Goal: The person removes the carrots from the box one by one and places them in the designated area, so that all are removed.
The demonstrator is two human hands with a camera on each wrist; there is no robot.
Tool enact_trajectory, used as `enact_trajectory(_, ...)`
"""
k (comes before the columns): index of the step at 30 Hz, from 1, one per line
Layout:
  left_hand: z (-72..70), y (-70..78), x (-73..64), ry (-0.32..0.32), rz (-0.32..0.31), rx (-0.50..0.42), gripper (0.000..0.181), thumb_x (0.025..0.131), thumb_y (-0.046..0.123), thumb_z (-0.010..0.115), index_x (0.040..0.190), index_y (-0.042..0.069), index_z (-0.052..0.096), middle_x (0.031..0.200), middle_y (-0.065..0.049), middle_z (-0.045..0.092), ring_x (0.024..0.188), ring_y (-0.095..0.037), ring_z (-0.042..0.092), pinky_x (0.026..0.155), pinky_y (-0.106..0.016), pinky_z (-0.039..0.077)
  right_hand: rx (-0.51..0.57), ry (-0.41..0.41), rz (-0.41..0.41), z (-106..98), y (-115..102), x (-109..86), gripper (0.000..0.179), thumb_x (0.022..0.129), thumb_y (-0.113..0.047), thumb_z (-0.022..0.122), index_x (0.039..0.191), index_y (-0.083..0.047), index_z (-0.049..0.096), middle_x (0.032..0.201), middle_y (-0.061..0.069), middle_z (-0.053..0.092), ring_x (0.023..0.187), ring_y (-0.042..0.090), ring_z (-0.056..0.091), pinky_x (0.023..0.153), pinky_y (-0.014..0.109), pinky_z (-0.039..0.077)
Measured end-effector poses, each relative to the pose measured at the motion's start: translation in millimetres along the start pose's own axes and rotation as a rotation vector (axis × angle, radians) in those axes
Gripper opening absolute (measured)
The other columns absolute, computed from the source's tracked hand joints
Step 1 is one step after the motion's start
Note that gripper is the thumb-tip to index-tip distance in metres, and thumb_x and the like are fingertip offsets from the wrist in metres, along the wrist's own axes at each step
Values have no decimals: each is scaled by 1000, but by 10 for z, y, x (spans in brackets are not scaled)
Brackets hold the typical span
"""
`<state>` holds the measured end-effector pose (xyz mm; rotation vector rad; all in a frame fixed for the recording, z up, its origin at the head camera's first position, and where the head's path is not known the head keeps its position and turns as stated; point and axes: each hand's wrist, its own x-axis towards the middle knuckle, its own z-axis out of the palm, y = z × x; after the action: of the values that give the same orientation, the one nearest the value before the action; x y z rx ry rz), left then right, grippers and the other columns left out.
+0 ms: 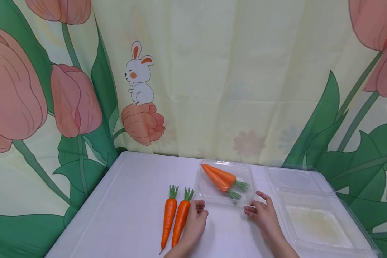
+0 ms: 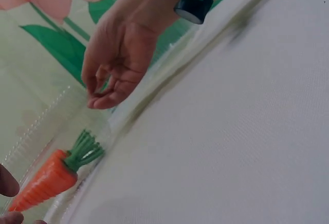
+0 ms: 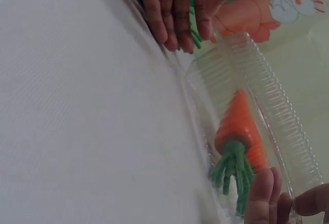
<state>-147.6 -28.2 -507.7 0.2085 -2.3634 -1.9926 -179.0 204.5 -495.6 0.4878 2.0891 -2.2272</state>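
A clear plastic clamshell box (image 1: 209, 195) stands at the back middle of the table with its lid down over two orange carrots (image 1: 214, 175). My left hand (image 1: 196, 220) is just off the box's front left corner, fingers loosely bent and holding nothing. Fingers of my right hand (image 1: 265, 215) are spread about the front right corner, right at the rim. In the right wrist view, the carrot's green top (image 3: 234, 170) lies close behind those fingertips. Left of my left hand, two more carrots (image 1: 169, 218) lie side by side, tops toward the back.
On the right of the white table (image 1: 132, 200) lies an opened clear plastic container (image 1: 322, 222), its lid folded back toward the curtain. A curtain (image 1: 200, 71) printed with tulips and a rabbit hangs behind the table's back edge.
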Motion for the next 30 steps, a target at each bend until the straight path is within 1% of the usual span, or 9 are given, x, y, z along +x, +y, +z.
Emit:
enact_trajectory(3, -37, -5, -1, -5, -22, -43, 43, 98, 8, 54, 138, -1, 40, 125, -15, 51, 109, -22, 54, 93, -38, 52, -6, 8, -2, -88, 12, -47, 59, 105, -6, 39, 158, -2, 15, 100, 10, 58, 79, 10, 73, 77, 27, 61)
enact_trajectory(7, -103, -10, -4, -19, -30, -28, 54, 102, 16, 55, 149, 4, 31, 134, -16, 50, 112, -23, 59, 96, -43, 56, -2, 0, -1, -179, 21, -113, 56, 104, -4, 38, 156, 0, 16, 96, 8, 59, 79, 10, 73, 78, 28, 61)
enact_trajectory(10, -159, -25, -10, -36, 11, -18, 54, 101, 16, 59, 149, 3, 37, 135, -15, 54, 108, -21, 61, 93, -37, 58, -14, -9, 21, -231, 23, -168, 55, 104, -5, 39, 154, 1, 17, 96, 8, 60, 80, 12, 72, 78, 29, 61)
enact_trajectory(12, -203, -32, -15, -44, 45, -29, 51, 99, 13, 62, 145, 0, 44, 131, -15, 58, 103, -20, 62, 88, -30, 58, -37, -13, 43, -262, 29, -207, 55, 105, -7, 41, 154, 1, 18, 97, 8, 61, 80, 12, 72, 77, 29, 61)
enact_trajectory(14, -252, -35, -27, -43, 54, -34, 49, 96, 11, 65, 141, -2, 49, 126, -14, 61, 97, -18, 63, 83, -24, 57, -66, -12, 58, -283, 40, -243, 55, 106, -9, 44, 154, 2, 20, 98, 8, 63, 79, 14, 71, 75, 30, 61)
enact_trajectory(17, -332, -24, -44, -46, 41, -45, 49, 93, 9, 69, 138, -4, 53, 120, -13, 65, 92, -17, 65, 80, -22, 57, -120, -6, 54, -295, 61, -291, 55, 107, -11, 48, 153, 6, 22, 99, 8, 67, 78, 15, 69, 73, 30, 61)
enact_trajectory(21, -419, -10, -64, -71, 8, -45, 52, 91, 7, 73, 138, -3, 54, 117, -12, 64, 89, -18, 64, 80, -21, 58, -181, 12, 33, -288, 77, -354, 52, 107, -11, 52, 149, 10, 29, 96, 6, 71, 75, 14, 69, 70, 29, 61)
enact_trajectory(26, -483, -15, -81, -120, 1, -71, 62, 87, 4, 78, 141, -3, 48, 117, -13, 59, 88, -18, 62, 78, -19, 57, -193, 20, 28, -279, 82, -433, 44, 105, -9, 55, 141, 10, 38, 93, 5, 74, 72, 13, 68, 69, 28, 61)
enact_trajectory(30, -508, -27, -92, -125, 8, -94, 67, 82, -1, 81, 140, -4, 48, 108, -12, 58, 83, -17, 60, 73, -18, 55, -182, 37, 27, -282, 82, -472, 37, 104, -7, 55, 133, 13, 46, 91, 6, 74, 73, 12, 69, 69, 27, 61)
